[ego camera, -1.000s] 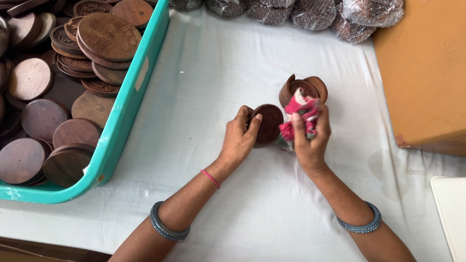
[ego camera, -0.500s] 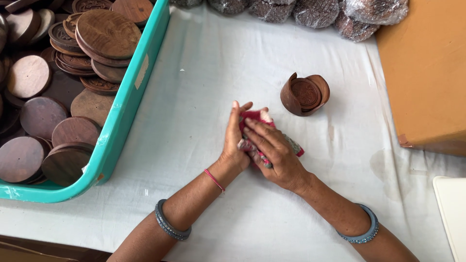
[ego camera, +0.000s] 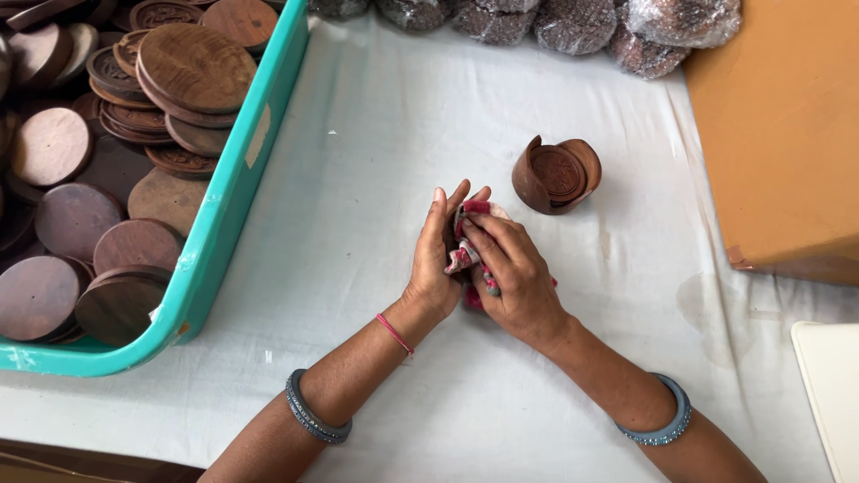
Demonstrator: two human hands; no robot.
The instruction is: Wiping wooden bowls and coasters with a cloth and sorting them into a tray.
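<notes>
Nearest the camera, two forearms with grey bangles reach up over the white cloth-covered bench (ego camera: 376,161). The left hand (ego camera: 436,259) stands on edge, its grip curled around a dark wooden disc (ego camera: 450,234) that is almost wholly hidden behind the fingers. The right hand (ego camera: 510,273) presses a red and white rag (ego camera: 467,255) flat against that disc, its grip folded over the rag. Both hands meet near the middle of the bench, just above its surface.

Just beyond them, up and to the right, a round wooden holder (ego camera: 555,174) lies tipped on its side with discs inside. To the left, a teal tray (ego camera: 237,192) holds many brown wooden discs. On the right stands a cardboard box (ego camera: 778,125). Farthest off, wrapped bundles (ego camera: 573,22) line the bench's far edge.
</notes>
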